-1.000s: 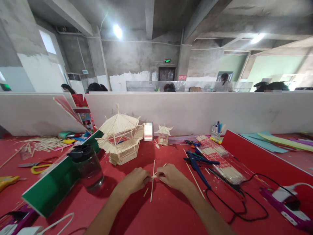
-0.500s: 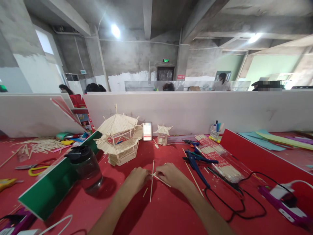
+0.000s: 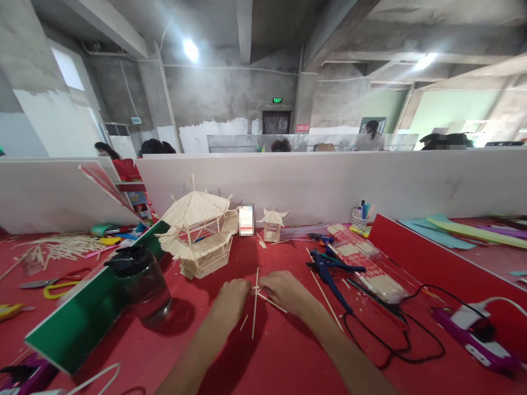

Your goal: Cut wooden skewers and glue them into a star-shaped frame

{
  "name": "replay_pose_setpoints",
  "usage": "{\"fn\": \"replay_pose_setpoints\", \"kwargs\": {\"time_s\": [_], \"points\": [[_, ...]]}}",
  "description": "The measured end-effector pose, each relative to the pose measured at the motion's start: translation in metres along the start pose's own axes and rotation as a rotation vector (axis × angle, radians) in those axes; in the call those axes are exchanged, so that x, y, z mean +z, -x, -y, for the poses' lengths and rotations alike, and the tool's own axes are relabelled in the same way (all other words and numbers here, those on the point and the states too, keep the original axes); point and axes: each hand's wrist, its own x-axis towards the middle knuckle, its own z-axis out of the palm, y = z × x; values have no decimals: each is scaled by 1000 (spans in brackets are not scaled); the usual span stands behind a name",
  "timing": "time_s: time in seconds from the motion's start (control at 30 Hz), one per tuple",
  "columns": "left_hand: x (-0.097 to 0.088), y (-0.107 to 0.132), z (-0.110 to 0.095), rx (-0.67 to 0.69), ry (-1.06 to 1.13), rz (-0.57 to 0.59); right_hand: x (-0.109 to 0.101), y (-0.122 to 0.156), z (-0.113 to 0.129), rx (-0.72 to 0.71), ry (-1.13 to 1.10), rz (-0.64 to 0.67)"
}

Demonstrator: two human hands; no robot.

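Note:
My left hand [image 3: 231,299] and my right hand [image 3: 284,291] rest close together on the red table [image 3: 280,356], fingers curled. Between their fingertips they pinch thin wooden sticks [image 3: 255,307]: one long stick runs toward me and a shorter one crosses it at an angle. Just behind them, to the left, stands a large pavilion model [image 3: 197,233] built of sticks. A small pavilion model [image 3: 272,224] stands farther back by the white partition.
A dark jar [image 3: 142,282] and a green board [image 3: 88,315] sit at left. Blue pliers [image 3: 329,269], a bag of sticks [image 3: 366,263], a black cable [image 3: 391,340] and a purple glue gun [image 3: 473,334] lie at right. Scissors [image 3: 57,282] and loose sticks lie far left. Other people sit beyond the partition.
My hands stay on the crossed sticks with only slight finger shifts. The view has drifted a little, so everything sits slightly lower left than before.

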Motion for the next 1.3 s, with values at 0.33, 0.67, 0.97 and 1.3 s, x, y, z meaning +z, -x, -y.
{"fn": "replay_pose_setpoints", "kwargs": {"time_s": [0.33,0.67,0.97,1.3], "points": [[0,1,-2,61,-58,3,2,-1,3,-55,1,30],[1,3,-9,-28,-89,-46,-3,-1,9,-106,3,-2],[-8,-7,13,-50,6,-123,-10,3,-14,206,-67,-300],[6,-33,61,-89,997,34,-22,83,-120,990,117,231]]}}
